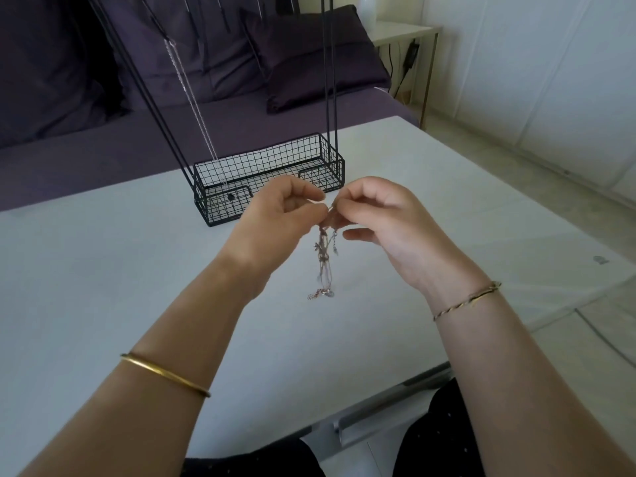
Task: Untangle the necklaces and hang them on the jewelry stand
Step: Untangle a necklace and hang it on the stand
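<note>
Above the pale matte tabletop [103,270], both the left hand [277,218] and right hand [385,228] pinch the top of a tangled bunch of thin silver and rosy metal chains [323,259], dangling near the black wire-grid jewelry stand [268,160] — pulling apart hard would likely cinch the knot or snap fine links; tiny charms could snag.

A single wide-angle camera rides on the seated person's head, looking forward and down. It sits close over the forearms; the left hand [275,216] and right hand [378,218], with the necklaces [323,263] between them, fall mid-frame, the jewelry stand [268,163] just beyond on the table [103,270].
</note>
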{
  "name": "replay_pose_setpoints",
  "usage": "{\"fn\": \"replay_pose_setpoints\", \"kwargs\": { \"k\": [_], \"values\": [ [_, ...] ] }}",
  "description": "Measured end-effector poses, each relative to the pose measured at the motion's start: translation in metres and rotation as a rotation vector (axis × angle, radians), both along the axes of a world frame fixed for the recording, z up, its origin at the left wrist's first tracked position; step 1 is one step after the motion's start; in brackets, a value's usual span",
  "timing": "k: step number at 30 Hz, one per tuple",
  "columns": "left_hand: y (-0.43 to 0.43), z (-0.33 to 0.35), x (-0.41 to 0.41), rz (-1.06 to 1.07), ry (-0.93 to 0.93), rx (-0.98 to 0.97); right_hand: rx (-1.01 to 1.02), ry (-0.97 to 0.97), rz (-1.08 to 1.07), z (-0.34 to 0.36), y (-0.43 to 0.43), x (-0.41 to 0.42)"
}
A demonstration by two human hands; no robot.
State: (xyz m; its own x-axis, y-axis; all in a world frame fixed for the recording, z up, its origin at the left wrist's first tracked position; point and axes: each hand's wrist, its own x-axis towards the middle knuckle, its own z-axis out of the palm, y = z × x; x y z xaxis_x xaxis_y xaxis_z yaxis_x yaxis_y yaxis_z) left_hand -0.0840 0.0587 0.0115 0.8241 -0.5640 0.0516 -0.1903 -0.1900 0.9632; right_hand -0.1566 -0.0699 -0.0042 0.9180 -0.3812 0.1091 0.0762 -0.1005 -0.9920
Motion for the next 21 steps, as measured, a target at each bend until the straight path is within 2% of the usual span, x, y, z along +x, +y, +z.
{"fn": "replay_pose_setpoints", "kwargs": {
  "k": [14,21],
  "values": [
    [0.007,0.002,0.002,-0.073,0.129,-0.004,0.257,0.017,0.018,0.006,0.003,-0.002],
    [0.01,0.003,0.005,-0.018,0.044,0.055,0.457,0.103,-0.009,0.008,-0.008,-0.004]
  ]
}}
